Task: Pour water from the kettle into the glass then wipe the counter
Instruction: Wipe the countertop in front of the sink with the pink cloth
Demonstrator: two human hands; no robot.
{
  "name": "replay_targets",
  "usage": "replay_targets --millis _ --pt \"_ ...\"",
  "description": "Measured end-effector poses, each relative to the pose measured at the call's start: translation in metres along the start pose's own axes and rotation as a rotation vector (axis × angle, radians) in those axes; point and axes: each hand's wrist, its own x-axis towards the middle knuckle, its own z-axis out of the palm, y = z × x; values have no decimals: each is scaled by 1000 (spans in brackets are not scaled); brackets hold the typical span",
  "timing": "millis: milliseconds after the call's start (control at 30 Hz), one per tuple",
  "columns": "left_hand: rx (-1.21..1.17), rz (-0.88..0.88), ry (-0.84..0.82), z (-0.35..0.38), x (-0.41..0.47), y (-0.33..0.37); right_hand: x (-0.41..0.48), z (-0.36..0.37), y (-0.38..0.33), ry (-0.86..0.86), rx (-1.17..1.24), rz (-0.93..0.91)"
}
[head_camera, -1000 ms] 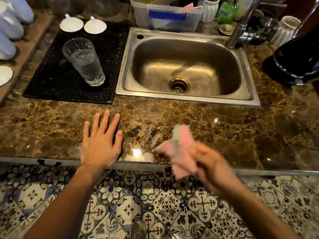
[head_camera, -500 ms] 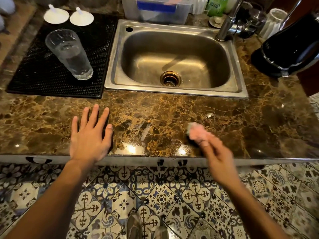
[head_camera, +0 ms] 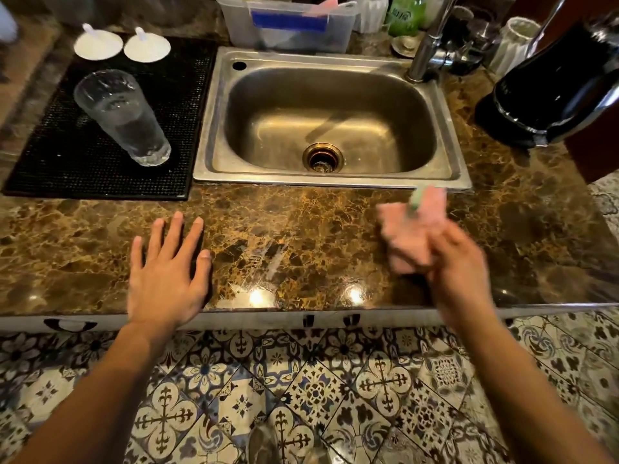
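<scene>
A tall clear glass (head_camera: 122, 117) with water in it stands on a black mat (head_camera: 67, 155) left of the sink. The black kettle (head_camera: 562, 85) sits at the far right of the brown marble counter (head_camera: 301, 229). My right hand (head_camera: 459, 262) grips a pink cloth (head_camera: 410, 229) with a green edge, blurred, just in front of the sink's right corner. Flat on the counter near its front edge lies my left hand (head_camera: 167, 276), fingers spread, holding nothing. Wet streaks show on the counter between the hands.
A steel sink (head_camera: 445, 162) with a tap (head_camera: 425, 51) fills the middle. Behind it stand a clear plastic bin (head_camera: 288, 25), a green bottle (head_camera: 402, 15) and white cups (head_camera: 516, 41). Two white lids (head_camera: 120, 45) lie on the mat's far edge. Patterned floor tiles lie below.
My right hand has swept the pink cloth from the counter's front middle to the right and up toward the sink's edge. My left hand has stayed flat in place.
</scene>
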Motion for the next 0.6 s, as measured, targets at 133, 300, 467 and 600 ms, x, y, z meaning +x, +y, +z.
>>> replay_targets --millis 133,300,467,600 --pt "-5 -10 -14 -3 1 3 59 -25 -19 239 -480 -323" --pt "-7 -16 -18 -3 1 3 99 29 0 196 -803 -307" --pt "2 -6 -7 0 1 0 94 107 23 2 -855 -459" --pt "-5 -6 -1 2 1 -2 84 145 31 -220 -881 -518"
